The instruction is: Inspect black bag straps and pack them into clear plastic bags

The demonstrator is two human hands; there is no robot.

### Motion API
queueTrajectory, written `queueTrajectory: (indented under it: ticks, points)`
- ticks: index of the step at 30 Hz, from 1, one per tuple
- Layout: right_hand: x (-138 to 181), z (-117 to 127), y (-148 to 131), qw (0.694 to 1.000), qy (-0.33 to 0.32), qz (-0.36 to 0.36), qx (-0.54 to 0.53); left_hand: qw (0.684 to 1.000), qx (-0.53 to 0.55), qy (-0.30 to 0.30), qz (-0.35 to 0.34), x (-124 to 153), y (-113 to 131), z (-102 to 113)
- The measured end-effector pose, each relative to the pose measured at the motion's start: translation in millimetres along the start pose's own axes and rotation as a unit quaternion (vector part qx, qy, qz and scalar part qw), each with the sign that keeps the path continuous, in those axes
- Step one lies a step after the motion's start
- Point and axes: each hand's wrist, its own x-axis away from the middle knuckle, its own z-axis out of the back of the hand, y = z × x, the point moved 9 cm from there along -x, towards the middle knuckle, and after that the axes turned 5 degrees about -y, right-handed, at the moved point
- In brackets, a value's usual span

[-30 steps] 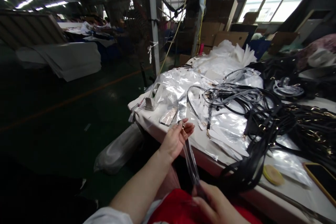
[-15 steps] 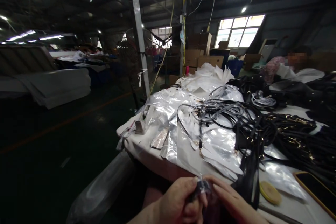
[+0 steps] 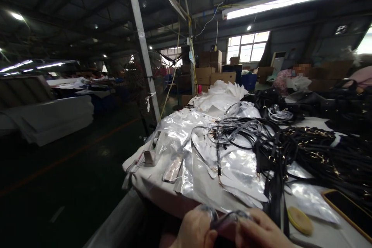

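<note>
At the bottom edge, my left hand [image 3: 194, 231] and my right hand [image 3: 261, 232] are close together, both pinched on a clear plastic sleeve with a dark strap inside [image 3: 228, 220]. Only the upper parts of the hands show. Just beyond them lies a white table [image 3: 151, 182] covered with clear plastic bags [image 3: 209, 178] and a tangled heap of black straps with gold clasps [image 3: 302, 151].
A yellow tape roll [image 3: 300, 220] and a phone in an orange case [image 3: 348, 209] lie at the right front. A small tape dispenser [image 3: 149, 157] sits at the table's left corner. A metal post [image 3: 142, 42] rises behind it. A person sits at the far right [image 3: 290, 77].
The view has tilted upward. My left hand came down from the table edge to meet my right hand, and the long plastic sleeve is now bunched between them at the bottom edge.
</note>
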Motion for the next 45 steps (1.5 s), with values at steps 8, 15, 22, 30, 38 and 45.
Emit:
queueTrajectory:
  ticks: [8, 15, 22, 30, 38, 45]
  points:
    - [-8, -21, -14, 0.999, 0.039, -0.004, 0.004, 0.799, 0.53, -0.076, 0.274, 0, 38, -37]
    - [4, -124, -18, 0.975, -0.206, -0.047, -0.074, 0.774, 0.583, 0.174, 0.176, -29, 35, 30]
    - [22, -24, -9, 0.981, 0.008, -0.083, -0.173, 0.988, 0.122, 0.052, 0.08, -20, 39, 23]
    - [-4, 33, 2, 0.996, 0.074, -0.039, -0.039, 0.901, 0.366, -0.149, 0.177, -5, 43, -29]
    - [-21, -75, 10, 0.998, -0.048, -0.036, 0.025, 0.765, 0.612, -0.015, 0.2, -27, 56, 9]
    - [13, -84, -31, 0.974, -0.169, -0.031, -0.146, 0.987, -0.003, 0.16, 0.002, -21, 46, 60]
